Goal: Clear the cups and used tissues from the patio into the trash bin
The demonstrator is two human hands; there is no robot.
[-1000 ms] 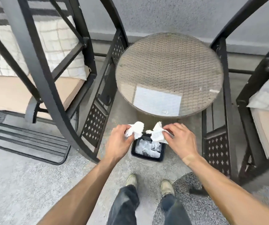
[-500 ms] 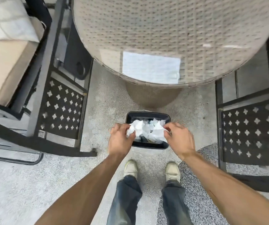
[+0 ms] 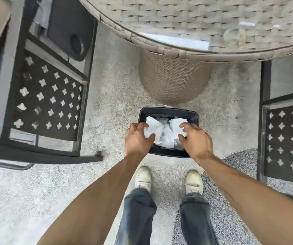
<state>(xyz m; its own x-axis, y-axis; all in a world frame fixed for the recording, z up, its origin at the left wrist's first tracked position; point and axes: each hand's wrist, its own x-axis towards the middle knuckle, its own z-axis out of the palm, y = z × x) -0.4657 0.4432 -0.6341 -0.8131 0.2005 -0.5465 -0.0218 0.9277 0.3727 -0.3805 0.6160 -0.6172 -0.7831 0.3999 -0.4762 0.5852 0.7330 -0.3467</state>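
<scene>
Bin point(image 3: 168, 111): small, black, rectangular with rounded corners; stands on the floor just in front of the counter's base and just ahead of the shoes.
Tissues point(image 3: 163, 137): crumpled white paper filling the bin's opening; one wad on the left side, one on the right, more between them. Whether cups lie under them cannot be told.
Left hand point(image 3: 137, 138): over the bin's near left corner, fingers and thumb curled around the left wad, touching it; gripping it loosely, not a tight fist.
Right hand point(image 3: 196, 140): over the bin's near right corner, fingers spread and blurred, tips at the right wad; whether it grips the paper or is letting it go cannot be told.
Counter point(image 3: 159, 48): round, tan woven wicker with a glass top; a pale rectangular reflection shows near its edge. Its woven drum base point(image 3: 174, 80) stands behind the bin.
Chairs: black metal frames with star-shaped cutouts, one at left point(image 3: 45, 98), one at right point(image 3: 283, 137), the bin between them.
Floor point(image 3: 106, 112): pale speckled concrete; a darker speckled mat point(image 3: 230, 218) under the right foot.
Shoes point(image 3: 143, 177): pale, worn, with blue jeans above.
Writing: none readable on the bin, the tissues or the furniture.
</scene>
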